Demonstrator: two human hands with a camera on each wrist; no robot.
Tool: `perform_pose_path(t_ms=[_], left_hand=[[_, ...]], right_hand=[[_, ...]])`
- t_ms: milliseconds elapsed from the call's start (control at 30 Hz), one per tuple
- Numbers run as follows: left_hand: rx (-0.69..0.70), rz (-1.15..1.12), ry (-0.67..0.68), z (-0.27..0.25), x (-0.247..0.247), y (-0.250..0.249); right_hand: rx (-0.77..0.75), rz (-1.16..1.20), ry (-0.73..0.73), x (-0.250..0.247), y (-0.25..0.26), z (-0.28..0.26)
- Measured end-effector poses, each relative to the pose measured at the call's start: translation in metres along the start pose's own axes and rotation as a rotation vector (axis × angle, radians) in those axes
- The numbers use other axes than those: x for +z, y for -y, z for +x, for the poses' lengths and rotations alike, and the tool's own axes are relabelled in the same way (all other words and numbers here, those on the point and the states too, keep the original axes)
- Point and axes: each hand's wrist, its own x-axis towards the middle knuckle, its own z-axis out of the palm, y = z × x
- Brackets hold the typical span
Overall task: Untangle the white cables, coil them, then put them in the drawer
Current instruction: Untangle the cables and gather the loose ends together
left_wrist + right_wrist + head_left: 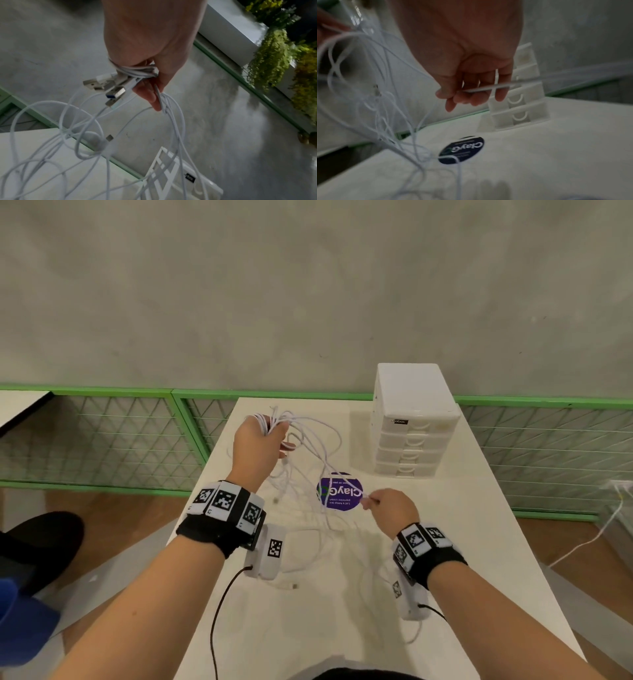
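Note:
A tangle of white cables (pixel 310 446) hangs from my raised left hand (pixel 259 441), which grips a bunch of them near their USB plugs (pixel 109 86). Loops trail down onto the white table (pixel 462 542). My right hand (pixel 390 508), lower and to the right, pinches a single white cable (pixel 481 88) between thumb and forefinger. A white four-drawer unit (pixel 412 419) stands at the table's back right with all its drawers closed.
A round purple sticker (pixel 339 491) lies on the table between my hands. A green-framed mesh fence (pixel 102 436) runs behind the table. Another white cable (pixel 596 535) runs over the floor at the right. Someone's dark shoe (pixel 41 542) is at the left.

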Motion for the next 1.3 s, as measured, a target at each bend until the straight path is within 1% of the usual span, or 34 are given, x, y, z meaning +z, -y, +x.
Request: perform_pose_path(t_ms=[67, 200, 233, 300, 400, 467, 533, 633, 700, 767, 867, 933, 1067, 1100, 1167, 1233, 1300], left_hand=[[-0.032, 0.033, 0.052, -0.005, 0.000, 0.003], [-0.118, 0.017, 0.202, -0.009, 0.005, 0.010], [-0.136, 0.017, 0.220, -0.009, 0.006, 0.011], [-0.160, 0.020, 0.213, -0.009, 0.007, 0.011], [-0.156, 0.054, 0.170, -0.007, 0.002, 0.008], [-0.142, 0.116, 0.168, -0.008, -0.003, 0.008], [-0.141, 0.154, 0.179, -0.010, -0.004, 0.008], [-0.145, 0.144, 0.192, -0.012, -0.001, 0.010], [-0.141, 0.117, 0.219, -0.013, 0.001, 0.009], [-0.125, 0.080, 0.251, -0.014, 0.003, 0.007], [-0.123, 0.047, 0.267, -0.012, 0.004, 0.003], [-0.118, 0.045, 0.268, -0.011, 0.003, 0.002], [-0.028, 0.037, 0.296, -0.014, 0.000, -0.005], [-0.015, 0.038, 0.303, -0.014, -0.001, -0.006], [-0.014, 0.046, 0.320, -0.014, -0.001, -0.009], [-0.011, 0.058, 0.332, -0.016, -0.001, -0.012], [0.009, 0.056, 0.347, -0.019, 0.000, -0.017]], right_hand=[[-0.013, 0.011, 0.053, 0.003, -0.006, -0.001], [-0.171, 0.351, 0.047, 0.005, 0.012, -0.007], [-0.199, 0.372, 0.048, 0.004, 0.019, -0.006], [-0.239, 0.310, 0.070, -0.001, 0.026, -0.004], [-0.173, 0.238, 0.090, -0.007, 0.018, -0.001], [-0.107, 0.211, 0.078, -0.007, 0.003, 0.002], [-0.097, 0.221, 0.030, -0.006, -0.004, 0.001], [-0.216, 0.468, -0.101, -0.009, 0.006, -0.007], [-0.273, 0.625, -0.093, -0.012, 0.019, -0.009], [-0.270, 0.690, -0.039, -0.012, 0.028, -0.005], [-0.200, 0.581, 0.023, -0.009, 0.035, -0.002], [-0.197, 0.562, 0.051, -0.005, 0.034, -0.001], [-0.162, 0.532, 0.095, -0.002, 0.034, 0.003], [-0.172, 0.491, 0.115, 0.000, 0.035, 0.006], [-0.247, 0.396, 0.137, 0.002, 0.042, 0.005], [-0.311, 0.397, 0.146, 0.007, 0.046, 0.003], [-0.334, 0.430, 0.201, 0.008, 0.052, 0.000]])
